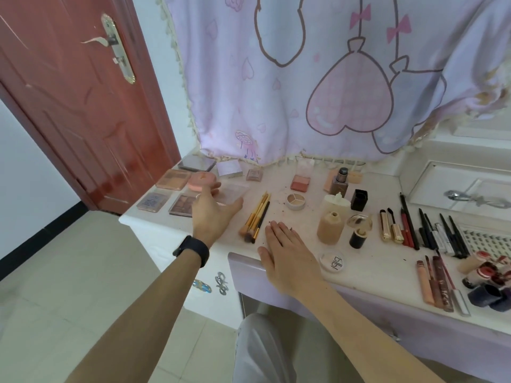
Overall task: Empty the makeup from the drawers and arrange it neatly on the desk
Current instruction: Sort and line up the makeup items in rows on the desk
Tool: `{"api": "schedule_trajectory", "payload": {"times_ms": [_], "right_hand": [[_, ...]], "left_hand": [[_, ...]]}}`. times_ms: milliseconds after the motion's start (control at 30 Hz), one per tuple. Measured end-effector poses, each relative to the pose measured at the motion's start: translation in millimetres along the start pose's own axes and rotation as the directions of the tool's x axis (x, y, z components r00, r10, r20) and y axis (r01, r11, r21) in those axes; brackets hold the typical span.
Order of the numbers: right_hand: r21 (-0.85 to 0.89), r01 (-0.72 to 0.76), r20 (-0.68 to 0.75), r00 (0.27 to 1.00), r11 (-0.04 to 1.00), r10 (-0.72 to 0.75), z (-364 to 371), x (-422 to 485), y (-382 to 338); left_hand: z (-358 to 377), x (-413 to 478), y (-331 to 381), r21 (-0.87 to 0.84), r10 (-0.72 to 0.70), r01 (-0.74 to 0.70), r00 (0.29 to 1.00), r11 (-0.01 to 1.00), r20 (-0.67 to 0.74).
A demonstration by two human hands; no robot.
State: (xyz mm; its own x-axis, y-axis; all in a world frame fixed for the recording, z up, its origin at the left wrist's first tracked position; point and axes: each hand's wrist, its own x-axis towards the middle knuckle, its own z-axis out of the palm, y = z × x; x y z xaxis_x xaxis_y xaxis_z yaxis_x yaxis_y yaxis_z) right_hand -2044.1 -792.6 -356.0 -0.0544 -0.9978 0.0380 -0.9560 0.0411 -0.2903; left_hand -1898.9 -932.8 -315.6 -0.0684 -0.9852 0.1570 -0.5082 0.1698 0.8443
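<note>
Directions below are read on a clock face laid flat on the desk (370, 261), with 12 pointing away toward the curtain (276, 78).

1. Layout. The makeup is lying sorted by kind, apparently so that each group reads at a glance. Eyeshadow palettes (182, 204) and a pink compact (201, 180) are occupying the 10 o'clock corner. Gold-handled brushes (255, 219) are lying parallel at the centre. Foundation bottles (330, 228) are standing upright at 1 o'clock, probably to prevent leakage. Pencils (437, 230) are lying side by side at 3 o'clock, with lip gloss tubes (437, 283) and lipsticks (486, 272) at 4 o'clock.

2. Left hand (211, 208). The arm is extending toward 11 o'clock, with a black wristband (192, 250) on the wrist. The fingers are spreading wide and gripping nothing. The hand is hovering over a pale translucent palette (233, 193); motion blur is preventing any reading of contact. The pose is suggesting a reach to straighten the palette group.

3. Right hand (287, 255). The palm is facing down near the front edge of the desk, fingers straight and close together, holding nothing. The brushes are lying just beside it at 11 o'clock. It is probably serving as a brace.

4. Status. The lilac drawer front (249, 268) is appearing closed, so the work is judged to be at final tidying.
</note>
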Motion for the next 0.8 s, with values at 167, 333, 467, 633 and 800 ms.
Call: {"api": "schedule_trajectory", "payload": {"times_ms": [167, 333, 467, 633, 800], "right_hand": [[0.864, -0.25, 0.094, 0.933, 0.438, 0.346, -50, -11, -8], [0.977, -0.214, 0.187, 0.9, 0.025, 0.395, -80, -33, 2], [0.985, -0.173, 0.152, 0.898, 0.015, 0.413, -85, -55, 16], [0.932, -0.207, 0.303, 0.895, -0.296, 0.328, -90, -76, 23], [0.962, -0.26, 0.272, 0.917, -0.08, 0.292, -90, -83, 32]], "left_hand": [[-19, -52, 24, -0.201, 0.151, -0.121, 0.979, 0.972, 0.14], [-19, -90, 43, -0.176, 0.324, -0.285, 0.908, 0.942, 0.265], [-14, -105, 53, -0.223, 0.315, -0.252, 0.893, 0.941, 0.32], [-8, -122, 70, -0.27, 0.323, -0.234, 0.874, 0.934, 0.363], [-6, -129, 77, -0.17, 0.366, -0.327, 0.87, 0.93, 0.331]]}}
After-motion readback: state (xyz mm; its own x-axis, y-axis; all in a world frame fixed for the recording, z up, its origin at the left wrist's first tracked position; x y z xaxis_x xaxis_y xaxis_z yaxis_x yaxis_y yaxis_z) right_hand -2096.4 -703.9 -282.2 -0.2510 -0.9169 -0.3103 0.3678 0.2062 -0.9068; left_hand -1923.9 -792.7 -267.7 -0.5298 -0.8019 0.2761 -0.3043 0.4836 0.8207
